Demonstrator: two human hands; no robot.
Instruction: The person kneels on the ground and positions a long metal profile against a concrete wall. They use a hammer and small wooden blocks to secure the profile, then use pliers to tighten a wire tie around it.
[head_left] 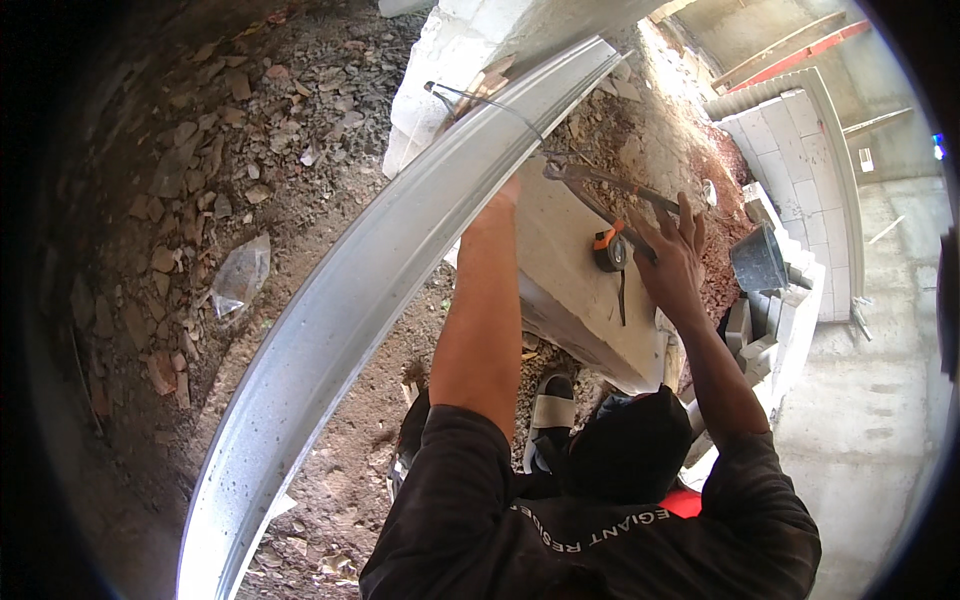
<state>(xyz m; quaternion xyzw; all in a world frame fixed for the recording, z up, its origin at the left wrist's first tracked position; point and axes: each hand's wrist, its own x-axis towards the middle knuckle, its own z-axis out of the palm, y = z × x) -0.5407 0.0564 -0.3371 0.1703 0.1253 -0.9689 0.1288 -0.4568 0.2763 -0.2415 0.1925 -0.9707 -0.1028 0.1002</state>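
A long silver metal channel (330, 290) runs from the lower left to the top centre, with a thin dark wire (500, 104) looped around its upper part. My left hand (511, 189) reaches under or behind the channel. Only the wrist end shows, so its fingers are hidden. In my right hand (671, 258) are the spread handles of a pair of dark pincers (590, 196). Their jaws are close to the wire at the channel's edge. Beneath the pincers, an orange and black tape measure (609, 250) rests on a pale block (560, 255).
Broken stone and rubble (190, 150) cover the ground at left, where a clear plastic bag (241, 275) lies. A white block (425, 110) stands beyond the channel. To the right are a dark bucket (759, 260) and stacked pale blocks (785, 130). My sandalled foot (552, 412) is below the block.
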